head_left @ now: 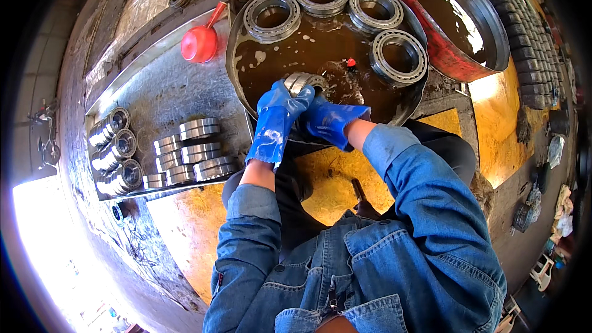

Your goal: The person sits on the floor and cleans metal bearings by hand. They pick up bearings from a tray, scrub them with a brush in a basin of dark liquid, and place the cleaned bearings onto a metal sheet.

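Both my hands wear blue rubber gloves and meet at the near side of a wide round pan (232,65) of brown liquid. My left hand (282,103) is closed around a shiny metal bearing (302,80), held tilted just above the liquid. From the other side, my right hand (327,118) grips the same bearing low down, its fingers mostly hidden. Several large roller bearings stand along the pan's far and right side, one of them a bearing (399,57) at the right. A small red object (351,62) shows in the liquid.
A metal tray (160,86) at the left holds stacked bearings (198,151) and a red dipper (199,43). A red drum (425,40) of dark liquid stands at the far right, beside rows of dark stacked parts (524,43). Yellow boards (333,179) cover the floor near my legs.
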Demonstrator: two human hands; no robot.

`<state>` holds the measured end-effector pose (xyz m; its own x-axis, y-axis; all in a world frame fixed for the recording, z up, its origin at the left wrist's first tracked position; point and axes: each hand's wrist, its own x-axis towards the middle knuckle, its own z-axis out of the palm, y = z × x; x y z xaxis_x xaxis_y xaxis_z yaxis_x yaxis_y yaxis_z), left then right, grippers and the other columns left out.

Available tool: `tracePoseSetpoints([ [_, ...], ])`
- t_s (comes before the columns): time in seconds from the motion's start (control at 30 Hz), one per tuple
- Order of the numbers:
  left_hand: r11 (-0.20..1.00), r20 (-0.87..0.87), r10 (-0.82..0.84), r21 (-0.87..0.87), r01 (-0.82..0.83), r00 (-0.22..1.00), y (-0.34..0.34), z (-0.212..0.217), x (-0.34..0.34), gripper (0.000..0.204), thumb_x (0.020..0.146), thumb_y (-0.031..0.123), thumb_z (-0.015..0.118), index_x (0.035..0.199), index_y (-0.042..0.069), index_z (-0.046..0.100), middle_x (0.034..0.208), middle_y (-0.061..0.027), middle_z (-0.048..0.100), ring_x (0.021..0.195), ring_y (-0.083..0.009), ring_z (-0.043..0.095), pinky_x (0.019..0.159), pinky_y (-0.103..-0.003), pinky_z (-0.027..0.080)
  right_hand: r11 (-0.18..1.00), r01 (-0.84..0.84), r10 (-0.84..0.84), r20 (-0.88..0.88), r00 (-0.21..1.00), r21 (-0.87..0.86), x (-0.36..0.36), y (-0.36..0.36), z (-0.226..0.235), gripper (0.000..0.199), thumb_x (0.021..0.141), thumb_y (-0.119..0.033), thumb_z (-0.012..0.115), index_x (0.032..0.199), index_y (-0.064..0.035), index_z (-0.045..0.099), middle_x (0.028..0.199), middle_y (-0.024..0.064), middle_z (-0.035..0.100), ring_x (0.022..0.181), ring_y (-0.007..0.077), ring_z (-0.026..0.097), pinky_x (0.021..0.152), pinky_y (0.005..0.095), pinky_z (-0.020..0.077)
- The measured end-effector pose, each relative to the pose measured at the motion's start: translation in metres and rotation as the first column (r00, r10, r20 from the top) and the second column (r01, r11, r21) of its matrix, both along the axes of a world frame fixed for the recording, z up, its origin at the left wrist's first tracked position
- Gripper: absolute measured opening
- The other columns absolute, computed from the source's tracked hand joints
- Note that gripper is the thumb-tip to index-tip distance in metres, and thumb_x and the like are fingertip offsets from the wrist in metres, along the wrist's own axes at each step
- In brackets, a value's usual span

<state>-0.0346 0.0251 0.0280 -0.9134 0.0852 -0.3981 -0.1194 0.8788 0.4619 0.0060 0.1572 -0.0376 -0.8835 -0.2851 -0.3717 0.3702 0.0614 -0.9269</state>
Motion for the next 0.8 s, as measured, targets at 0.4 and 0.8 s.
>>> tracePoseSetpoints([
  [0.4,1.0,0.023,0.001,-0.011,-0.001,1.0,-0.004,0.004,0.0,0.087,0.082,0.069,0.07,0.136,0.001,0.06,0.125,-0.0286,0.069,0.119,-0.0436,0.066,0.103,-0.046,0.052,0.939,-0.327,0.316,0.108,0.943,0.103,-0.006,0.029,0.021,0.035,0.1,-0.019,0.058,0.132,-0.0055,0.065,0.126,0.0111,0.07,0.111,0.021,0.063,0.098,0.0345,0.0477],
  [0.8,0.971,0.145,0.102,0.2,-0.13,0.984,-0.003,-0.001,-0.013,0.082,0.083,0.057,0.078,0.136,-0.003,0.06,0.128,-0.0227,0.07,0.12,-0.0353,0.067,0.103,-0.04,0.051,0.948,-0.245,0.287,0.211,0.934,-0.206,-0.013,0.025,-0.036,0.034,0.1,-0.021,0.057,0.129,-0.0081,0.067,0.131,0.0114,0.068,0.117,0.0255,0.064,0.1,0.0374,0.0498],
])
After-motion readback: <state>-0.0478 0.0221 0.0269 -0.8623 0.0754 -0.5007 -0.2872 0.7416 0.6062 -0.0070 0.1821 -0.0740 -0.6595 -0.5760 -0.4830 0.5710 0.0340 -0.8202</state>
